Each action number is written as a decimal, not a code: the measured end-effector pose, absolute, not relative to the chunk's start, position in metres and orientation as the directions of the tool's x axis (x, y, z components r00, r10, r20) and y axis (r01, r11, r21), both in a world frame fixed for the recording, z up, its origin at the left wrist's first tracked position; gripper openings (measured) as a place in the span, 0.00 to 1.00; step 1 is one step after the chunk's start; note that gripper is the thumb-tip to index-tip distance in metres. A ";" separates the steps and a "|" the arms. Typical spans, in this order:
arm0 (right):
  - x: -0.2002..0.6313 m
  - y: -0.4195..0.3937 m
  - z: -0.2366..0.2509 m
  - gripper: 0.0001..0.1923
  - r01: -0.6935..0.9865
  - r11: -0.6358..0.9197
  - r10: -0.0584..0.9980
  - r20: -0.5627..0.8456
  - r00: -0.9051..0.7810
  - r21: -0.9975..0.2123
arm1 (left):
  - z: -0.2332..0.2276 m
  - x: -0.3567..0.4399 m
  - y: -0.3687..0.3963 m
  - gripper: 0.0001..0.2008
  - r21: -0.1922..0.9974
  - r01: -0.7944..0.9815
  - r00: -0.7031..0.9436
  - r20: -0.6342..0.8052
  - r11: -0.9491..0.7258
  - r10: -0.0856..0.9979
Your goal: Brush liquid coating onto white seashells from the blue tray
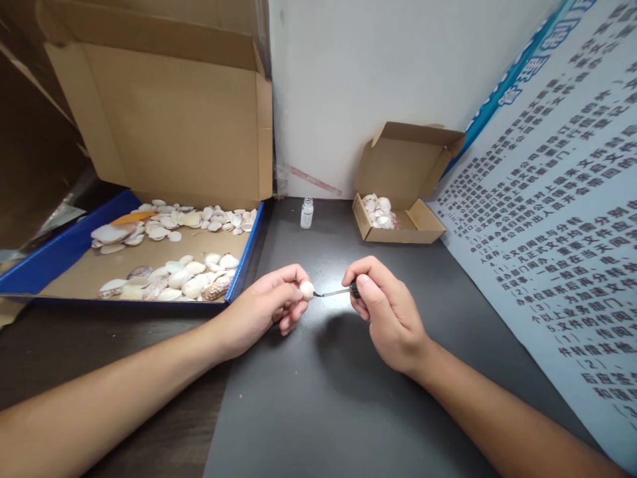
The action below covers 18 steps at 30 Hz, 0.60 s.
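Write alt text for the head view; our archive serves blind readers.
Over a dark table, the left hand pinches a small pale shell while the right hand holds a thin brush, its tip at the shell. Behind stand an open vial, a small box of shells and, at left, a large tray of shells.

The dark bench (338, 398) near the hands is bare; far off stand a little bottle (307, 213), a small box (398, 219) and a big tray (149, 265) left.
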State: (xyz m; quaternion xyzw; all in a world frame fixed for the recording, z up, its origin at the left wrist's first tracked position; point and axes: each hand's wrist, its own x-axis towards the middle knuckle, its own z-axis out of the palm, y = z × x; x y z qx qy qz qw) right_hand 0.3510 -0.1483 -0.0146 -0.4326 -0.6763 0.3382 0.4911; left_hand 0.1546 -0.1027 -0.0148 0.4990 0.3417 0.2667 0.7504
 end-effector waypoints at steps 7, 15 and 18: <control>0.350 -0.150 -0.010 0.07 0.330 0.398 0.917 0.356 -0.181 -0.856 | -0.014 0.156 -0.102 0.06 0.932 -0.071 0.623 -0.236 0.354 0.746; 0.350 -0.151 -0.012 0.07 0.249 0.414 0.907 0.372 -0.199 -0.876 | -0.014 0.156 -0.102 0.06 0.931 -0.071 0.621 -0.240 0.359 0.746; 0.350 -0.151 -0.013 0.07 0.251 0.411 0.908 0.368 -0.203 -0.876 | -0.014 0.156 -0.102 0.06 0.928 -0.073 0.623 -0.243 0.364 0.743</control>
